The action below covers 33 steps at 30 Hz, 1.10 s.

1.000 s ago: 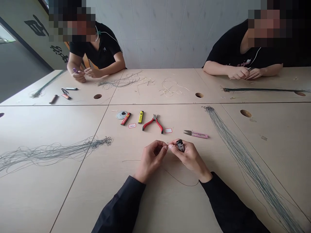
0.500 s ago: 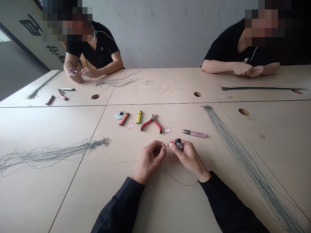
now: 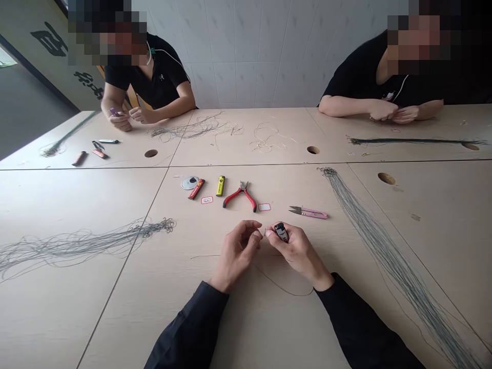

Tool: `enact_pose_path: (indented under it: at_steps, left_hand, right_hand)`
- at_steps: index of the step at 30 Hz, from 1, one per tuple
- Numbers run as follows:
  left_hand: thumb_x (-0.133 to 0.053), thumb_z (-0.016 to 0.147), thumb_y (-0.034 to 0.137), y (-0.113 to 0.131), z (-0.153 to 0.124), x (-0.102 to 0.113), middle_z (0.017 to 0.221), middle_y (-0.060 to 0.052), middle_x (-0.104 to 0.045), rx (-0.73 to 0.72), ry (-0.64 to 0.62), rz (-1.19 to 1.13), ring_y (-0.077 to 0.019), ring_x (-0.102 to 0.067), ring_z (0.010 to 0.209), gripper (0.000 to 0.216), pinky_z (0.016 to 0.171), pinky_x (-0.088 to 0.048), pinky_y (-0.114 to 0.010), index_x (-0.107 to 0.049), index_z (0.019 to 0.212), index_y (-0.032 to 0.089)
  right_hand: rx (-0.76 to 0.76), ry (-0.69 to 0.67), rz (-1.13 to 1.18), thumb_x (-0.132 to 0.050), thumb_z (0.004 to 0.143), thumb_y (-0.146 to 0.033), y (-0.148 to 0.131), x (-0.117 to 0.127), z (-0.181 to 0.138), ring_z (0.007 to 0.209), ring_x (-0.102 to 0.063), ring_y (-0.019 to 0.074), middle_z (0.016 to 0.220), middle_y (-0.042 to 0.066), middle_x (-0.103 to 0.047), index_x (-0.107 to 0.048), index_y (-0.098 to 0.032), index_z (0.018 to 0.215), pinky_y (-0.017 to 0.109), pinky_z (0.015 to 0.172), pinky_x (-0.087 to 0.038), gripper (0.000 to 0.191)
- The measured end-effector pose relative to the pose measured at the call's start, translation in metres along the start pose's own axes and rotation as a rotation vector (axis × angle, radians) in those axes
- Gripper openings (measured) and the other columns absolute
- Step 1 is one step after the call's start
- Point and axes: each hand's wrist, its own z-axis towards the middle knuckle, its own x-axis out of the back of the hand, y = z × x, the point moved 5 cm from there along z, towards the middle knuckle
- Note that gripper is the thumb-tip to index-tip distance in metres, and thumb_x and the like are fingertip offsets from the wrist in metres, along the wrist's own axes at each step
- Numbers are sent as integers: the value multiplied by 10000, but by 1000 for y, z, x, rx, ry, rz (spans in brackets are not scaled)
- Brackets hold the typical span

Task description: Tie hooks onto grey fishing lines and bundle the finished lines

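Black lighter (image 3: 281, 232): gripped in right hand (image 3: 302, 253).
Left hand (image 3: 236, 255): curled closed, anything held unclear.
Cord bundle (image 3: 394, 261): laid out right, untouched.

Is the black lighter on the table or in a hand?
It's in a hand: the person's right hand is holding the black lighter up off the table.

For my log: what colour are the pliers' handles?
The pliers' handles are red, black-tipped, best seen in the head view.
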Motion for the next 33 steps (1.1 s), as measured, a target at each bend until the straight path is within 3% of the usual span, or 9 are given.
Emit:
enact_pose_path:
  at_steps: [3,13,24,33]
  left_hand:
    - [-599,902,392,3,0,-1,904,-52,-663,-5,-25,14,-131,-594,732,272,691,-485,-252,-640,1029,155]
    - [-637,880,393,-3,3,-1,736,-20,-643,11,-26,-3,-114,-603,626,259,618,-470,-235,-617,862,136]
    - [-626,876,410,-2,3,-2,701,-14,-633,25,-43,45,-119,-598,613,265,595,-457,-236,-605,861,147]
    - [-620,835,331,-1,4,-2,645,15,-568,46,23,72,-100,-538,566,183,552,-401,-223,-578,806,155]
  right_hand:
    - [9,-20,0,-548,921,-478,0,-1,0,626,-393,134,670,-27,-443,-576,-180,784,249,573,-344,328]
    - [31,-44,20,-533,943,-462,-2,-3,-1,666,-466,145,711,-10,-536,-577,-181,798,247,619,-380,319]
    - [33,-30,4,-528,937,-468,-3,-2,-1,634,-433,139,680,-15,-496,-567,-184,779,250,589,-369,327]
    - [33,5,-10,-535,934,-454,-1,-2,-1,634,-431,137,687,-16,-494,-585,-176,803,246,589,-368,311]
